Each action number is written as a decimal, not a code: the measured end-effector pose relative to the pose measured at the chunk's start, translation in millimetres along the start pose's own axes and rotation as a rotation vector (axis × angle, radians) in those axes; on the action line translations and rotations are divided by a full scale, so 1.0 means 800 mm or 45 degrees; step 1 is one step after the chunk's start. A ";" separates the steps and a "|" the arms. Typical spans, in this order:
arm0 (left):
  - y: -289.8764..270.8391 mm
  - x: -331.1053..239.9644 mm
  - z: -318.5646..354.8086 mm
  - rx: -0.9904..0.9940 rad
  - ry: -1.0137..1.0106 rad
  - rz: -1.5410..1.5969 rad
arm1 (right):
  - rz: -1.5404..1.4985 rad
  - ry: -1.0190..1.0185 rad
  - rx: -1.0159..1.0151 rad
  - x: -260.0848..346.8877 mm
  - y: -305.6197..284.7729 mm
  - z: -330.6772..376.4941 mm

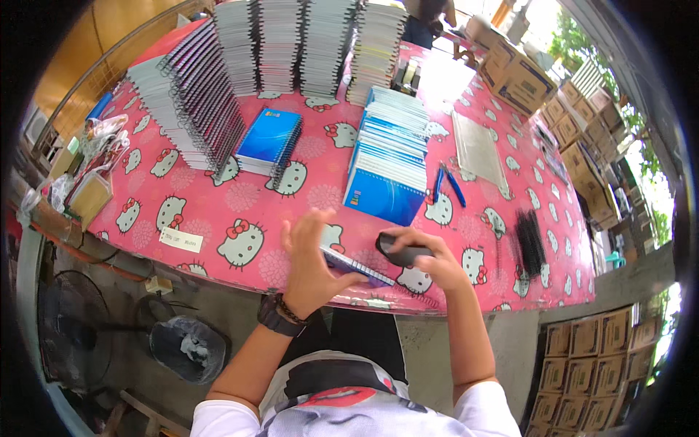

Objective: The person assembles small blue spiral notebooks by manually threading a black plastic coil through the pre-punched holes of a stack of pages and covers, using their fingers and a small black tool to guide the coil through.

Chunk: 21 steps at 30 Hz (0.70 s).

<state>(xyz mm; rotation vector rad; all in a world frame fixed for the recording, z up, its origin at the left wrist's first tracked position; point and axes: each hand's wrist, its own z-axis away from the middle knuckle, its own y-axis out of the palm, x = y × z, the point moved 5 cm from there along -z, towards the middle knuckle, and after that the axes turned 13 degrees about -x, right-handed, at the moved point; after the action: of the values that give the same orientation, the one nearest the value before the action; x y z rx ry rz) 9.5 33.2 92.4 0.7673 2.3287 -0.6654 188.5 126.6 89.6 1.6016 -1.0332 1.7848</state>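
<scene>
At the near edge of the table a small spiral notebook (375, 276) with a purplish-blue edge stands in front of me, its coil side upward. My left hand (309, 258) is beside it, fingers spread and raised, with the thumb stretched along its near side. A loose dark coil (419, 297) trails from the notebook's right end. My right hand (431, 260) is closed round a smooth, rounded black object (399, 251), just above and right of the notebook; its exact kind does not show. Farther off lies a row of overlapping blue spiral notebooks (386, 193).
Tall stacks of coil-bound books (320, 51) line the back, near a small blue notebook pile (268, 138). Blue-handled pliers (451, 186), a clear plastic sheet (479, 151) and a bundle of black coils (529, 242) lie right. A paper label (181, 239) lies left; a bin (189, 349) stands below.
</scene>
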 end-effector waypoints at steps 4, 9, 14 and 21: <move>0.017 0.064 0.037 0.113 -0.680 0.733 | 0.062 -0.137 0.084 0.005 0.014 -0.002; 0.032 0.083 0.047 0.242 -0.756 0.774 | -0.236 -0.133 0.182 0.010 0.014 -0.014; 0.029 0.091 0.052 0.248 -0.709 0.755 | 0.072 0.039 0.123 0.009 0.011 -0.027; 0.029 0.082 0.053 0.408 -0.746 0.620 | -0.413 -0.073 0.168 0.007 0.046 -0.024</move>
<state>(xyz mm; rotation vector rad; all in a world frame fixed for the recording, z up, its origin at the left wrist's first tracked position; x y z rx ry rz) -2.5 47.4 13.5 1.0628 1.4542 -0.8996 147.1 120.4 87.9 1.7927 -0.6442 1.6213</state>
